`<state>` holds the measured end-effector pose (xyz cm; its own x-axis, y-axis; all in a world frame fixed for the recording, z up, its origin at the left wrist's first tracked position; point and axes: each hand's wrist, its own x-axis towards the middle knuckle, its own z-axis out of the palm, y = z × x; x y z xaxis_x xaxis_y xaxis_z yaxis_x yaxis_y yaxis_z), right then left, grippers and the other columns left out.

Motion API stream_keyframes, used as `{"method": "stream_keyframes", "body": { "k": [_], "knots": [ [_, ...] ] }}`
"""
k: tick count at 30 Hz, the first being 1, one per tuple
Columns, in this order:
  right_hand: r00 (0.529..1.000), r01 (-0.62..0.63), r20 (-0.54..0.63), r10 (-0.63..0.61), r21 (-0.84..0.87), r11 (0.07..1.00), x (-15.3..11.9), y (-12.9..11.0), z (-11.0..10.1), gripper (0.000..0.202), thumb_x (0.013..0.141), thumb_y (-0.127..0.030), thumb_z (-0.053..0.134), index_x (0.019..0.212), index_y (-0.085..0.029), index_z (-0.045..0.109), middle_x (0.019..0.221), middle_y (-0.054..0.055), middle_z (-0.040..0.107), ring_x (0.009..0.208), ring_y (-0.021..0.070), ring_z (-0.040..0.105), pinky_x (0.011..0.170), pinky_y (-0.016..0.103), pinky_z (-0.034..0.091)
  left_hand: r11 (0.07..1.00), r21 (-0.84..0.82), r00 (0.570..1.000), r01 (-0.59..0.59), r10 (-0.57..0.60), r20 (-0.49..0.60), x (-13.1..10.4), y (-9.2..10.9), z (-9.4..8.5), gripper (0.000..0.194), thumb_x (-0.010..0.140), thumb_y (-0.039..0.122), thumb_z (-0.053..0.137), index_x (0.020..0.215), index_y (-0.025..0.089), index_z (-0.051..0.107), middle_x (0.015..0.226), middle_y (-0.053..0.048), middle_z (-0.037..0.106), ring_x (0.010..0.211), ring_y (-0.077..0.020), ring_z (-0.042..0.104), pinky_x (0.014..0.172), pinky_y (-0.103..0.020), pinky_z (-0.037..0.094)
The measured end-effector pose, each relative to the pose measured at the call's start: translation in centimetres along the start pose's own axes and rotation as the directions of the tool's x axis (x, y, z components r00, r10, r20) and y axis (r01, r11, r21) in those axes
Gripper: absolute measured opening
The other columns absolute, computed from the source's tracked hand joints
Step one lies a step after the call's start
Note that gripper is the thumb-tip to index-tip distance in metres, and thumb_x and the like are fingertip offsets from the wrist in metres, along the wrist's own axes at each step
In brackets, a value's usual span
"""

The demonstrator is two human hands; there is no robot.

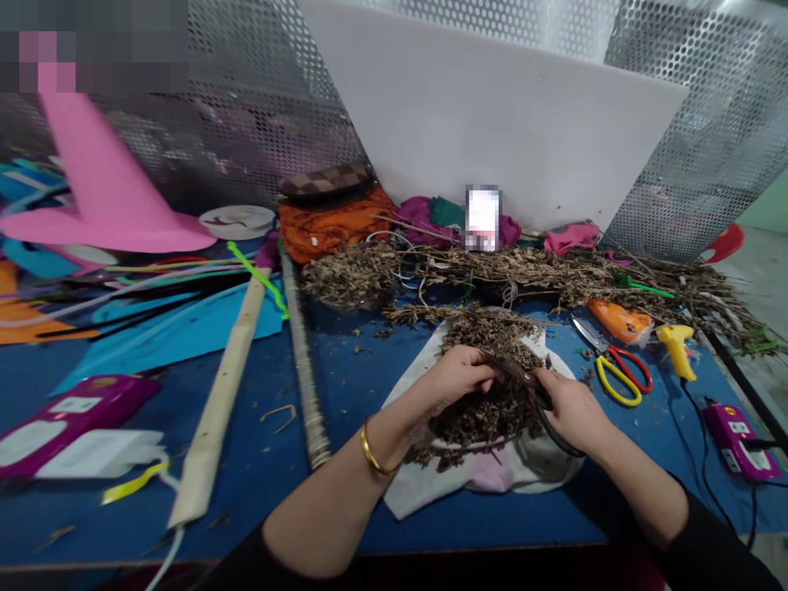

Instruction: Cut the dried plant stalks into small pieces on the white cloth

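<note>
Presently, left to right: pink foam cone (104,197) noted far left on blue desk (345,369); wooden stick (218,402) laid diagonally beside it. Left hand (459,379), gold bangle (374,450) at wrist, grip closed on dried twig (505,365) over heap of dried plant clippings (486,402) on white cloth (419,484). Right hand (570,408), grip closed on black-handled scissors (547,414), blades set against twig. Red-and-yellow scissors (619,369) and yellow glue gun (677,349) seen further right, untouched.
</note>
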<state>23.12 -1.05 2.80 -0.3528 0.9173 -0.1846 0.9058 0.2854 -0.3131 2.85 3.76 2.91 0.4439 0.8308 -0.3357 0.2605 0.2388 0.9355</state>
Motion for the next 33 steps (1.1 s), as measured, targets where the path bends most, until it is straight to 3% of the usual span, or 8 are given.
{"method": "stream_keyframes", "body": {
  "k": [7, 14, 25, 33],
  "knots": [
    [0.998, -0.004, -0.063, 0.001, -0.043, 0.999, 0.09, -0.03, 0.2, 0.038, 0.08, -0.028, 0.048, 0.117, -0.02, 0.043, 0.104, 0.006, 0.057, 0.085, 0.0173, 0.055, 0.066, 0.023, 0.033, 0.997, 0.055, 0.998, -0.055, 0.054, 0.031, -0.02, -0.07, 0.37, 0.018, 0.065, 0.029, 0.056, 0.059, 0.012, 0.061, 0.045, 0.004, 0.047, 0.044, -0.0068, 0.035, 0.045, -0.02, 0.023],
    [0.99, -0.067, -0.123, 0.063, -0.029, 0.997, 0.22, 0.34, 0.16, 0.043, 0.081, -0.034, 0.049, 0.122, -0.021, 0.04, 0.107, 0.007, 0.055, 0.084, 0.0181, 0.056, 0.066, 0.024, 0.034, 0.996, -0.054, 0.994, -0.066, 0.061, -0.094, 0.15, -0.27, 0.04, 0.025, 0.068, 0.038, 0.057, 0.068, 0.012, 0.06, 0.053, 0.004, 0.05, 0.045, -0.005, 0.033, 0.044, -0.019, 0.022],
    [0.996, -0.041, -0.084, 0.038, -0.038, 0.998, 0.1, -0.1, -0.19, 0.04, 0.081, -0.033, 0.049, 0.119, -0.022, 0.043, 0.104, 0.006, 0.056, 0.085, 0.018, 0.056, 0.065, 0.023, 0.033, 0.993, -0.042, 0.989, -0.107, 0.101, -0.109, 0.3, -0.55, 0.16, 0.019, 0.068, 0.032, 0.055, 0.066, 0.014, 0.057, 0.053, 0.003, 0.052, 0.043, -0.0049, 0.035, 0.042, -0.019, 0.023],
    [0.998, 0.01, -0.065, -0.011, -0.024, 1.0, 0.01, 0.36, -0.22, 0.03, 0.082, -0.032, 0.047, 0.111, -0.022, 0.048, 0.098, 0.004, 0.06, 0.084, 0.0164, 0.056, 0.064, 0.022, 0.031, 0.998, -0.03, 0.996, -0.052, 0.05, -0.074, 0.0, 0.03, 0.09, 0.015, 0.067, 0.029, 0.055, 0.066, 0.014, 0.057, 0.055, 0.003, 0.054, 0.042, -0.0048, 0.035, 0.041, -0.018, 0.023]
  ]
}}
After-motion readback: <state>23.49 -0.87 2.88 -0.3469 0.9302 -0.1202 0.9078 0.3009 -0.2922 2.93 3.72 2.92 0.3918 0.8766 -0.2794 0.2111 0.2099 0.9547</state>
